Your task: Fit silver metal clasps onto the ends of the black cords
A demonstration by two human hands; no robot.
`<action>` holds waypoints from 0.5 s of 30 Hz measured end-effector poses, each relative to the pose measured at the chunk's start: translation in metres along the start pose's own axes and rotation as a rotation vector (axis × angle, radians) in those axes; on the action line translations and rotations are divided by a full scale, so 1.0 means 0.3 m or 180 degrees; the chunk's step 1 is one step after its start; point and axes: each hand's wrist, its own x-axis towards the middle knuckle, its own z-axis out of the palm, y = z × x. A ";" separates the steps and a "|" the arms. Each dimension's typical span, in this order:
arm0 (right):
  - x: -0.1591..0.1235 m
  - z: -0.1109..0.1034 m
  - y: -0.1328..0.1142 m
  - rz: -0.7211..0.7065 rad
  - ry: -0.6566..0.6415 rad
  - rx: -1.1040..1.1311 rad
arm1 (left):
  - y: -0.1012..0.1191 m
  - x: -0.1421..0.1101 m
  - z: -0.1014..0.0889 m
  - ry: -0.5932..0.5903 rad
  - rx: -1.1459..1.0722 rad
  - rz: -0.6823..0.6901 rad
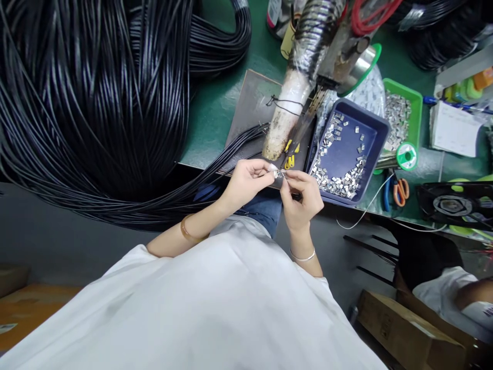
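My left hand [248, 181] is closed in a pinch at the bench edge, a white wrap on one fingertip. Facing it, my right hand [302, 198] pinches too, its fingertips almost meeting the left ones. Something tiny and silvery with thin strands shows between them, too small to name. Just beyond the fingertips lie yellow connectors [290, 155] below a soldering iron [308, 110]. Black cables [234, 146] run past my left hand towards the iron. Right of my right hand stands a dark blue tray [339, 164] with many small metal shells [344, 185].
A large bundle of black cables [96, 92] hangs over the bench at left. A wrapped duct [288, 108] reaches down above my hands. At right are a green tray [416, 103], a solder spool [406, 155], orange-handled scissors [400, 191] and a black fan [454, 205]. Another person [442, 288] sits there.
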 end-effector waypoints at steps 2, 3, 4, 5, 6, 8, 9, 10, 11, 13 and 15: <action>0.004 0.004 -0.003 0.0122 -0.0020 0.0019 | -0.007 0.000 0.000 0.0063 0.0128 0.0065; 0.006 0.005 -0.005 0.0158 -0.0032 0.0022 | -0.009 0.000 -0.001 0.0079 0.0188 0.0096; 0.008 0.006 -0.007 0.0185 -0.0036 0.0018 | -0.010 0.001 -0.001 0.0084 0.0231 0.0126; 0.011 0.007 -0.009 0.0203 -0.0036 0.0012 | -0.010 0.001 -0.001 0.0080 0.0255 0.0156; 0.013 0.007 -0.012 0.0211 -0.0031 0.0008 | -0.008 0.000 -0.001 0.0072 0.0264 0.0179; 0.017 0.007 -0.018 0.0226 -0.0018 0.0007 | -0.003 -0.001 0.001 0.0066 0.0260 0.0211; 0.019 0.006 -0.020 0.0235 -0.0016 0.0011 | 0.000 -0.002 0.001 0.0073 0.0257 0.0221; 0.021 0.005 -0.023 0.0244 -0.0022 0.0017 | 0.002 -0.003 0.002 0.0080 0.0254 0.0227; 0.023 0.004 -0.025 0.0246 -0.0035 0.0021 | 0.004 -0.004 0.003 0.0089 0.0250 0.0232; 0.025 0.002 -0.028 0.0232 -0.0040 0.0027 | 0.004 -0.005 0.003 0.0103 0.0237 0.0231; 0.025 0.001 -0.028 0.0195 -0.0026 0.0029 | -0.001 -0.005 0.002 0.0105 0.0221 0.0208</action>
